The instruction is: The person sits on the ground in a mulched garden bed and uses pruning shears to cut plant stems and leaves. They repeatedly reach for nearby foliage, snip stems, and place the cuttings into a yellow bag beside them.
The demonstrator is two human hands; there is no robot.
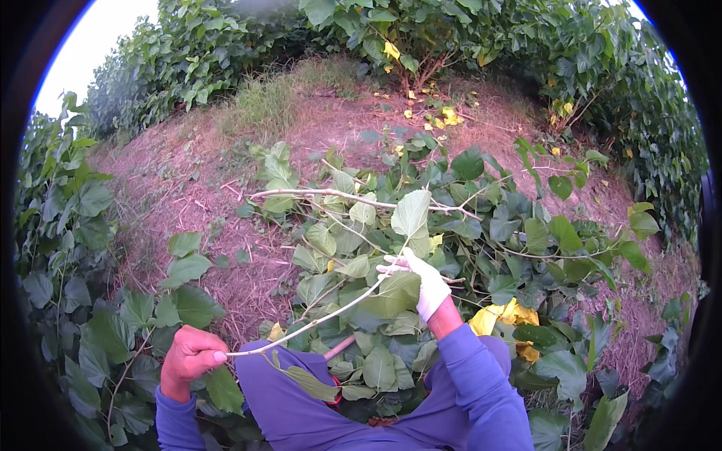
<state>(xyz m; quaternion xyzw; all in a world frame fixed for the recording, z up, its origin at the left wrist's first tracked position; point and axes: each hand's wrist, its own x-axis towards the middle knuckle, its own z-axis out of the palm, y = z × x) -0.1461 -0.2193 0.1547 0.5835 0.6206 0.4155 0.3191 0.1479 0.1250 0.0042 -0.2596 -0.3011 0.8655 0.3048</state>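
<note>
A thin, pale, mulberry-like branch [316, 322] slants up from lower left to the middle, above my knees. My bare left hand [193, 358] pinches its lower end between thumb and fingers. Near the upper end, my right hand [422, 282] in a white glove has its fingers closed about the stem. Just beyond the glove, a broad pale-backed leaf [411, 213] stands up. Another large leaf [392, 296] hangs by the right wrist, and a smaller one [310, 382] dangles over my thigh. Much of that stem is stripped of leaves.
A heap of cut leafy branches [479, 237] covers the ground before me, with a thicker bare branch [338, 194] across it. Yellow leaves [505, 318] lie at right. Growing leafy stems [121, 366] crowd my left side. Bushes [406, 51] line the far side of the dry-grass ground [186, 186].
</note>
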